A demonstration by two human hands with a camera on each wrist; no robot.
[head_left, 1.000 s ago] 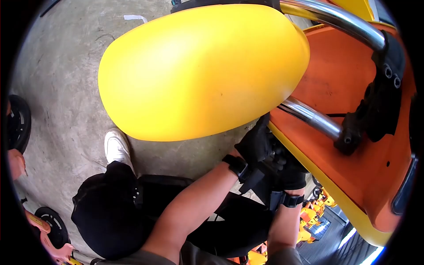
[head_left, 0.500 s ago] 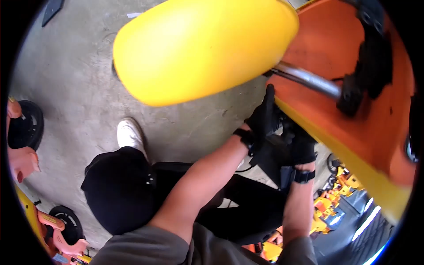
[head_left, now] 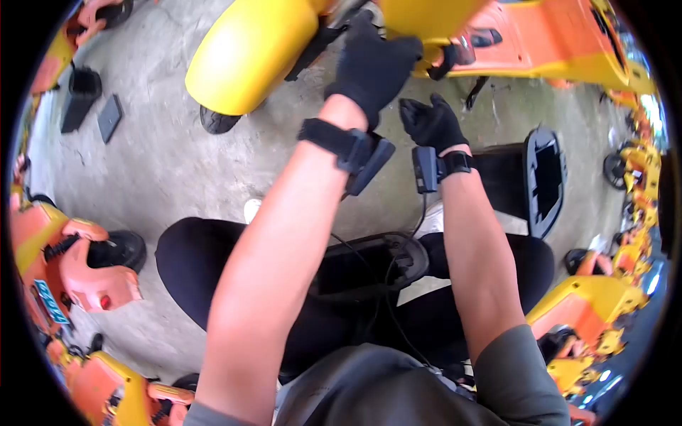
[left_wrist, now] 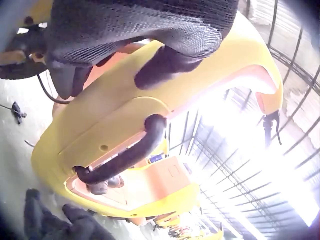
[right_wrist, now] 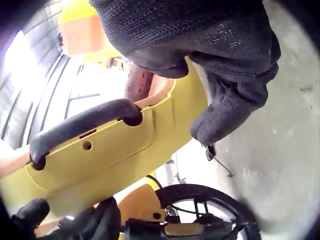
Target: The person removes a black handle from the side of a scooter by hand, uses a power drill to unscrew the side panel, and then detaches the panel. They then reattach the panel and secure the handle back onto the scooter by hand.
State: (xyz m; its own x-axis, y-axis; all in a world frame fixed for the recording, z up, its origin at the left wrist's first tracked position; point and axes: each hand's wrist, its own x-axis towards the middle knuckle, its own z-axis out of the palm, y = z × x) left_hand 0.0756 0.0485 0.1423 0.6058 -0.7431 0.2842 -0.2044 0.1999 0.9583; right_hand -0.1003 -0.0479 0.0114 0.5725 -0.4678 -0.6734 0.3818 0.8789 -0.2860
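While the yellow-and-orange vehicle point(head_left: 540, 42) is seen just ahead of the person, at the top of the head view, its yellow panel point(right_wrist: 105, 165) is reached toward by the gloved left hand point(head_left: 375, 65); whether anything is gripped there cannot be told, since the fingertips are partly hidden. The right hand point(head_left: 433, 124), also gloved, is held apart from the left, near the vehicle's edge, with its fingers loosely bent and nothing seen between them. A curved black handle point(right_wrist: 85, 122) is set into the yellow panel, with both its ends sunk in holes. Beside the left hand, a yellow fender point(head_left: 252, 57) is fitted over a black tyre point(head_left: 219, 122). To the right, a black box point(head_left: 530, 192) is laid on the concrete floor point(head_left: 192, 170), and a black container point(head_left: 410, 264) is framed between the person's legs. Farther left, a dark flat slab point(head_left: 110, 119) is placed near a black bin point(head_left: 77, 110). Along both sides, similar vehicles point(head_left: 586, 302) are parked.
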